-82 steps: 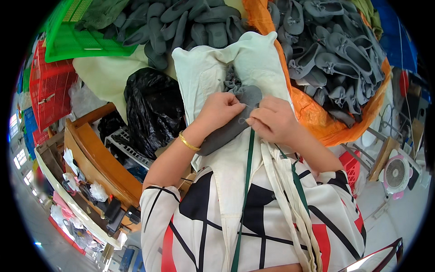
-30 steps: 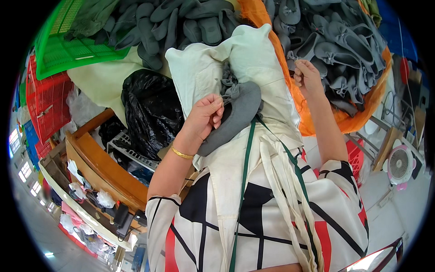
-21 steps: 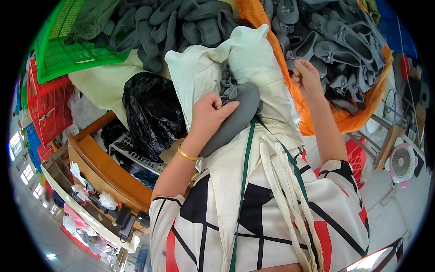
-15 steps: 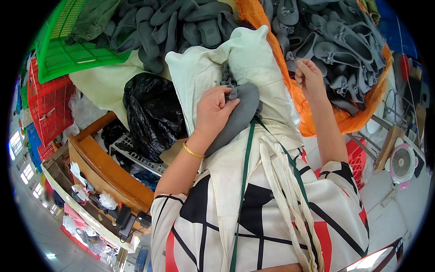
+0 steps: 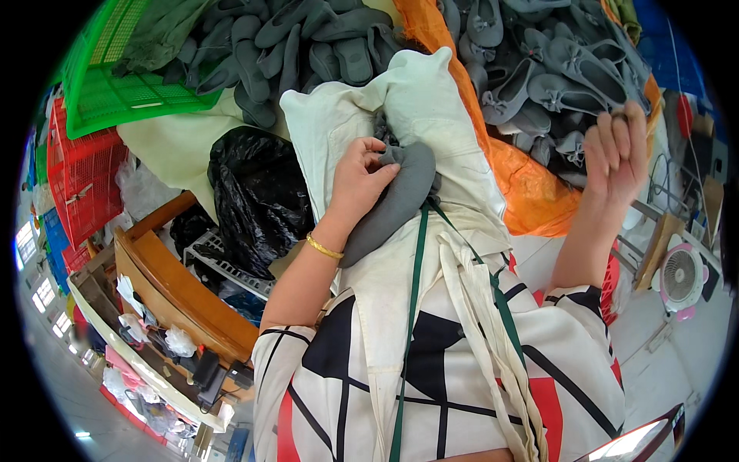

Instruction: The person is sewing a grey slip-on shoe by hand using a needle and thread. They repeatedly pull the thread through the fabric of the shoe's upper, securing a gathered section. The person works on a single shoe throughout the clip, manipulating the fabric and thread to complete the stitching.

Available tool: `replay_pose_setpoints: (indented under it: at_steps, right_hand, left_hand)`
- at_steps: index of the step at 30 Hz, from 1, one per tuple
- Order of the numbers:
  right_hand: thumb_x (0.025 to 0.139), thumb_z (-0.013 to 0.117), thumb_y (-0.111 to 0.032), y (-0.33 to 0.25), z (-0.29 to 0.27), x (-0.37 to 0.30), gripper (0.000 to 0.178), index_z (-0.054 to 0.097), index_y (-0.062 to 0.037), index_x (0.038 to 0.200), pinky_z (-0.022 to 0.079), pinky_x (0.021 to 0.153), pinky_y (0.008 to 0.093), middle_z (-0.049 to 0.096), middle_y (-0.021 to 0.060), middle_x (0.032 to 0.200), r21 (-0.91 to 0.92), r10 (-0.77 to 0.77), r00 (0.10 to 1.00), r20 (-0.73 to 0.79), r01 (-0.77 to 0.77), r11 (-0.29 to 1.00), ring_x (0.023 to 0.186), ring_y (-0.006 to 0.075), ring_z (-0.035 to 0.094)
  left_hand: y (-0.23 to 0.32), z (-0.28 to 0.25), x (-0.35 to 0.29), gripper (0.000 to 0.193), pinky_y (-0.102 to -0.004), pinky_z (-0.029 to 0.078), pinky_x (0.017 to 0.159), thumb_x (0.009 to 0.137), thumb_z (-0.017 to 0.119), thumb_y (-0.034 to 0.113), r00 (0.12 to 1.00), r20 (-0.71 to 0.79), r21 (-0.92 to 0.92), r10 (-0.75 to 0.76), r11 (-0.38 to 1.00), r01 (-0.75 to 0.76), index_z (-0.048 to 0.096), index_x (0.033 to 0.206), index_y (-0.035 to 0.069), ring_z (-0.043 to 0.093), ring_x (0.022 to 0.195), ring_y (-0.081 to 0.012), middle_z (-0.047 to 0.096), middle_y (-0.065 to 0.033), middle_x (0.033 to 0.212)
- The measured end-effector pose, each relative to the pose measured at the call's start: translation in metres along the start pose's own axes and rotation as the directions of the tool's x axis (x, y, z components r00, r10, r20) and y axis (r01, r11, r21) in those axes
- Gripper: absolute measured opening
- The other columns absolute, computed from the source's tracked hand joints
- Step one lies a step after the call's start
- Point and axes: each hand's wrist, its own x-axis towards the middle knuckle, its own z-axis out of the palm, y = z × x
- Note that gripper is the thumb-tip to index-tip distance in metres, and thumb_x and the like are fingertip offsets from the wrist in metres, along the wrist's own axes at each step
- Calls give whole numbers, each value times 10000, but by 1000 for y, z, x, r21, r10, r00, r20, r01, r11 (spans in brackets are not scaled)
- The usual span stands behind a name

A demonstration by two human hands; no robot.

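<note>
A grey fabric slip-on shoe (image 5: 400,202) lies tilted across the pale apron (image 5: 440,115) on my lap. My left hand (image 5: 359,179) grips its upper edge, thumb on the outside and fingers curled over a bunched bit of grey cloth. A gold bracelet circles that wrist. Well out to the right, my right hand (image 5: 618,158) is raised beside the orange sack, its fingers curled in a pinch. Anything held there is too small or blurred to make out. Some crumpled dark grey cloth (image 5: 385,131) sits between my knees, just beyond the shoe.
Many grey shoes with bows (image 5: 554,77) fill an orange sack (image 5: 531,192) at far right. Plain grey shoes (image 5: 308,46) are heaped at far left, by a green crate (image 5: 115,100). A black plastic bag (image 5: 250,200), a wooden chair (image 5: 185,285) and a fan (image 5: 683,275) stand nearby.
My right hand has swung outward to the right, away from the shoe. The left hand keeps its grip, and the shoe has shifted only slightly. The orange sack's near edge sags differently.
</note>
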Motion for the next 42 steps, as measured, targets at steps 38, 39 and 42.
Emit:
replay_pose_setpoints:
  at_steps: [38,39,42]
  right_hand:
    - [774,646,-102,165,44,-50,89,631,-129,857,520,628,361,575,44,814,-709,493,562,664,683,176,835,241,632]
    - [787,652,-108,168,45,-52,85,635,-134,867,520,626,358,577,44,811,-733,457,594,663,640,231,814,242,634]
    - [845,660,-133,179,41,-60,58,643,-139,900,513,603,338,597,37,806,-749,357,661,660,547,373,744,228,639]
  left_hand:
    - [11,-16,-28,80,-190,393,570,930,665,109,990,47,-203,-133,969,140,671,922,30,477,632,-22,597,52,769]
    - [10,-12,-28,83,-176,359,533,931,673,123,986,62,-236,-153,958,164,676,937,40,449,601,-10,593,63,755]
    - [9,-7,-29,95,-165,323,489,928,690,140,982,88,-308,-168,933,188,686,959,50,415,566,1,609,60,771]
